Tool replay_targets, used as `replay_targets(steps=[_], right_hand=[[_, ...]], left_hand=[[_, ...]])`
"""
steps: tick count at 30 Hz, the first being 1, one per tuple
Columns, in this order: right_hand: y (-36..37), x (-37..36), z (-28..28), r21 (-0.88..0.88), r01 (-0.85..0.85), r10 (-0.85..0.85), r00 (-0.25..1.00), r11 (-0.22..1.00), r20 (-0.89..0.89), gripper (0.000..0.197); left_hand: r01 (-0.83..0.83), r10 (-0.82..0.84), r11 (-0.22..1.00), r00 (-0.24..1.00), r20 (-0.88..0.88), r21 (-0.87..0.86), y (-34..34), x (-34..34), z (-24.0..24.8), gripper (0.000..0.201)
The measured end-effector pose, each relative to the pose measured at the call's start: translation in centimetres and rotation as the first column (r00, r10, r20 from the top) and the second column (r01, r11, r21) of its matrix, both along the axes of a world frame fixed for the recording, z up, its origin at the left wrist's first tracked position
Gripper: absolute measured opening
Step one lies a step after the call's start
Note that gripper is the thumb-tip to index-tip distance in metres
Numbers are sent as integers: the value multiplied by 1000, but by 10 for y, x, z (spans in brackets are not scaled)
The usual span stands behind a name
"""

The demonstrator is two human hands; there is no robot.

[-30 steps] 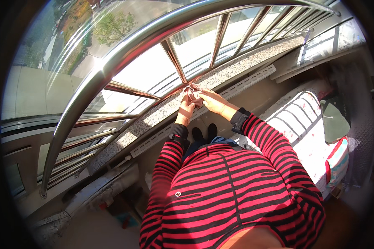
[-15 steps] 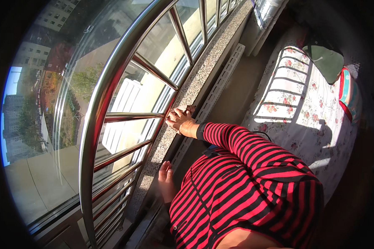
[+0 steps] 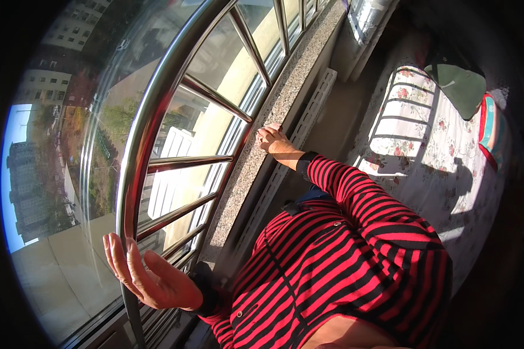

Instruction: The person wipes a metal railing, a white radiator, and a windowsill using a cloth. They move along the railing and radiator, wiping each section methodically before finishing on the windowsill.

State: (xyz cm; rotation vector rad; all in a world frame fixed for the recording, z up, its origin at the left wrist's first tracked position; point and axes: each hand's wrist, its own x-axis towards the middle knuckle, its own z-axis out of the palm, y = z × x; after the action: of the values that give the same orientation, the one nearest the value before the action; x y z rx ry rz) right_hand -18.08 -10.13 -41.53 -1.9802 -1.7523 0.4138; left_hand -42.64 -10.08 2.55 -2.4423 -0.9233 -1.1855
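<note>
My left hand [image 3: 154, 279] is raised at the lower left in front of the curved metal window railing [image 3: 135, 139]. Its fingers are stretched out and nothing is in it; whether it touches the rail I cannot tell. My right hand [image 3: 278, 144] rests on the speckled stone windowsill [image 3: 239, 177]. Its fingers are curled down over a small pinkish-brown thing, mostly hidden under them, whose kind does not show. Both arms wear red-and-black striped sleeves [image 3: 355, 192].
Metal bars join the railing to the sill side, with window glass behind. Below the sill runs a white slotted radiator [image 3: 317, 107]. To the right lies a bed with a flowered sheet [image 3: 448, 145], a green cushion [image 3: 461, 90] and a red-and-turquoise item [image 3: 490, 131].
My left hand has risen from beside the sill toward the lower left, up to the railing. My right hand has slid a little farther along the sill, up and right in view.
</note>
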Motion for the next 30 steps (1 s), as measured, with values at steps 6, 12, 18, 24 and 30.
replay_targets(steps=[6, 12, 18, 24, 30], right_hand=[[25, 61, -8, 125, -61, 43, 989, 990, 144, 20], [22, 21, -39, 287, -545, 526, 838, 788, 146, 15], [43, 194, -11, 164, -266, 263, 964, 950, 40, 38], [54, 251, 12, -26, 164, -148, 940, 986, 308, 45], [33, 109, -12, -7, -251, 250, 960, 968, 126, 40]], left_hand=[[-53, 57, 983, 998, 19, -178, 38, 91, 20, 37], [-278, 258, 950, 956, -140, -145, 63, 138, -1, 38], [-331, 332, 943, 922, -199, 37, 72, 136, -8, 40], [-328, 345, 937, 919, -190, 117, 73, 142, -9, 38], [-359, 378, 924, 907, -184, 129, 71, 142, -11, 37]])
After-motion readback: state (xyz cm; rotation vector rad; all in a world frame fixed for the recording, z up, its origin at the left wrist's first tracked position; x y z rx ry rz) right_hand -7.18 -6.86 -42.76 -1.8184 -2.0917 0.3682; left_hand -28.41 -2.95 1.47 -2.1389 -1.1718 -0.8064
